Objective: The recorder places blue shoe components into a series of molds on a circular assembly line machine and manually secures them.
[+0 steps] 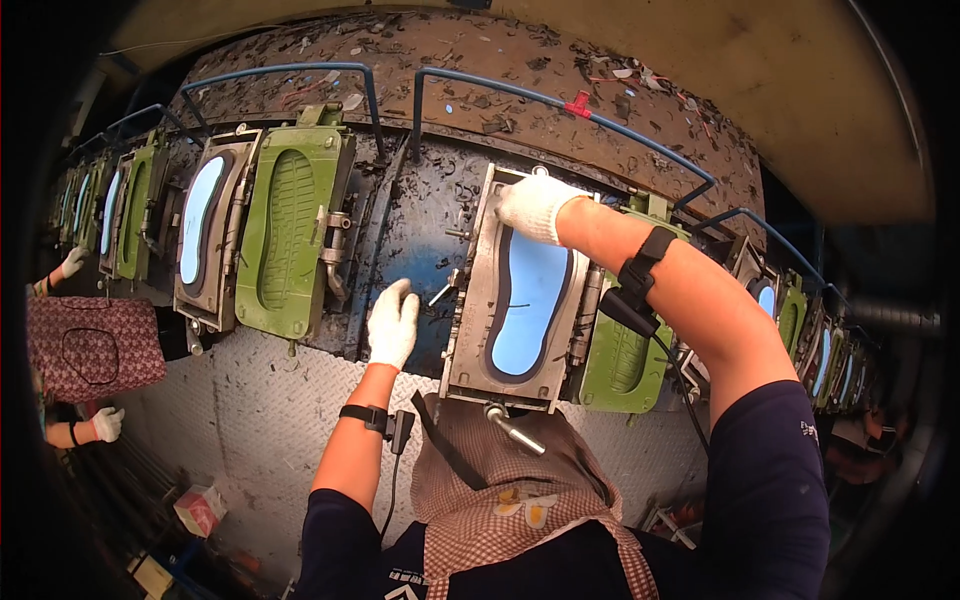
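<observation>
The light-blue sole (530,310) lies in the metal mould (468,365) in front of the person, with a dark rim around it and a short dark stroke across its middle, which is not readable as writing. The person's right grip (540,205), in a white knitted glove, is at the far end of this mould, over the sole's upper end; its fingertips are hidden, so I cannot tell whether it grasps anything. The left grip (393,325), gloved likewise, is released, fingers loosely bent, near a small metal lever (443,290) left of the mould and above the grimy blue worktop (422,235).

White print shows on the sleeve (809,430) and chest of the dark blue shirt (765,480), small and partly cut off by folds. A red-and-white box (200,510) lies at lower left, any print too small to make out. A red tag (577,103) wraps the blue rail (500,83). A green mould half (283,230) with a ridged sole pattern stands open to the left; farther left, a co-worker's gloved hand (75,262) shows.
</observation>
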The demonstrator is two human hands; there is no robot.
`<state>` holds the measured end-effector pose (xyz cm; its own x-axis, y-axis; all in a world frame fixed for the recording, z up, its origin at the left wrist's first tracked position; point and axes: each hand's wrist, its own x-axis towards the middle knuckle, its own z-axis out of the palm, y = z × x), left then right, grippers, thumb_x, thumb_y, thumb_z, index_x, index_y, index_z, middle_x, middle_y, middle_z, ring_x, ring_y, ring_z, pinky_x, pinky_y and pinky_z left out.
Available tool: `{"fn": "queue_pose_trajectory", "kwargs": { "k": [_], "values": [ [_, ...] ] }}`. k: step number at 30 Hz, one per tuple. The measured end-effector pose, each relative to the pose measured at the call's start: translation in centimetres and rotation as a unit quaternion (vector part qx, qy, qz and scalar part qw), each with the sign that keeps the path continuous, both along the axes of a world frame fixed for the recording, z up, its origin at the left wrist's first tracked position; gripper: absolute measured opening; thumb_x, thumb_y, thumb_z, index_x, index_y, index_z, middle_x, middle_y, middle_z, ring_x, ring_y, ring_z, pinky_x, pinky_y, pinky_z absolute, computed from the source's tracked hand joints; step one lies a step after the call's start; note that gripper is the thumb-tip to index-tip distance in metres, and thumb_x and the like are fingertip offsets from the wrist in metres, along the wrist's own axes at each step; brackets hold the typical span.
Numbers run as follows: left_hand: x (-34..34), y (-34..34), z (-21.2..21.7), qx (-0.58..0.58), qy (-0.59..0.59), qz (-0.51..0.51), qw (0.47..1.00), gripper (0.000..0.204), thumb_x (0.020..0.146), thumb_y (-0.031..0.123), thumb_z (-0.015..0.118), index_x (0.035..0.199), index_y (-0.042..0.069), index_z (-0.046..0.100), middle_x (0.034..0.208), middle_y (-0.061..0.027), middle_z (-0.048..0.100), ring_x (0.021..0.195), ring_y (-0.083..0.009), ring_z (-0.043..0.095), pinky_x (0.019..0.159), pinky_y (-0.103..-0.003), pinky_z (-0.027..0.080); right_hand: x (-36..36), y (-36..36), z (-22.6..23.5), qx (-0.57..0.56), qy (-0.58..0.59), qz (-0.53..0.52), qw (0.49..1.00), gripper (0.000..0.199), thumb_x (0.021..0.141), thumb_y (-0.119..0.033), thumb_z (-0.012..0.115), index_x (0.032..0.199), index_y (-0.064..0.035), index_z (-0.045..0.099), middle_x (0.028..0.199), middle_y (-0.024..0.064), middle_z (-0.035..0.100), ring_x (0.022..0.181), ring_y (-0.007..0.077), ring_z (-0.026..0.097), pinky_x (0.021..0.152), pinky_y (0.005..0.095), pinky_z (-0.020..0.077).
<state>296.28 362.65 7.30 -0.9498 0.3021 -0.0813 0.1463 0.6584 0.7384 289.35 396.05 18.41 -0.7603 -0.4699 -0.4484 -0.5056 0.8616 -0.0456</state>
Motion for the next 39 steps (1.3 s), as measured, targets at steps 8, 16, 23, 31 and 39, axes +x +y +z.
{"fn": "queue_pose_trajectory", "kwargs": {
  "k": [8,16,23,31,39],
  "values": [
    [-4.5,2.0,-13.2,0.050,-0.157,-0.103,0.981,0.049,0.099,0.018,0.050,0.147,0.010,0.050,0.155,-0.0145,0.048,0.145,-0.0308,0.043,0.116,-0.050,0.039,3.0,0.2,-1.0,-0.274,0.268,-0.517,0.766,0.031,0.097,-0.017,0.051,0.099,0.0088,0.067,0.096,0.0291,0.070,0.087,0.0435,0.071,0.088,0.0478,0.0572],
    [-3.5,3.3,-5.1,0.058,-0.110,-0.006,0.992,0.051,0.108,0.037,0.051,0.144,0.000,0.053,0.135,-0.0153,0.062,0.121,-0.0277,0.061,0.106,-0.038,0.046,39.8,15.6,10.8,-0.374,-0.186,-0.546,0.726,0.038,0.104,-0.039,0.054,0.109,-0.0039,0.068,0.086,0.0129,0.067,0.081,0.0230,0.070,0.074,0.0365,0.0567],
    [20.8,27.2,14.8,0.126,0.027,-0.341,0.931,0.039,0.092,0.015,0.066,0.128,0.000,0.062,0.135,-0.0221,0.062,0.128,-0.0369,0.059,0.112,-0.047,0.044,44.3,31.9,-1.0,0.102,0.132,-0.603,0.780,0.022,0.097,-0.015,0.055,0.114,-0.0013,0.058,0.106,0.0235,0.070,0.096,0.0367,0.072,0.087,0.0447,0.0581],
    [30.7,45.0,5.9,0.020,-0.120,-0.187,0.975,0.066,0.091,0.028,0.068,0.146,-0.003,0.047,0.153,-0.0313,0.043,0.134,-0.0493,0.051,0.113,-0.048,0.042,44.7,36.1,-3.1,-0.120,0.172,-0.602,0.770,0.034,0.096,-0.023,0.052,0.113,0.0045,0.063,0.094,0.0268,0.072,0.089,0.0441,0.071,0.083,0.0510,0.0561],
    [42.7,48.4,6.4,-0.068,-0.300,-0.206,0.929,0.111,0.080,0.034,0.077,0.162,-0.005,0.012,0.156,-0.0337,0.038,0.142,-0.0425,0.045,0.119,-0.041,0.038,46.1,38.7,0.0,-0.250,0.100,-0.534,0.801,0.040,0.100,-0.028,0.048,0.118,0.0036,0.064,0.112,0.0301,0.069,0.104,0.0442,0.068,0.094,0.0482,0.0535]
  ]
}}
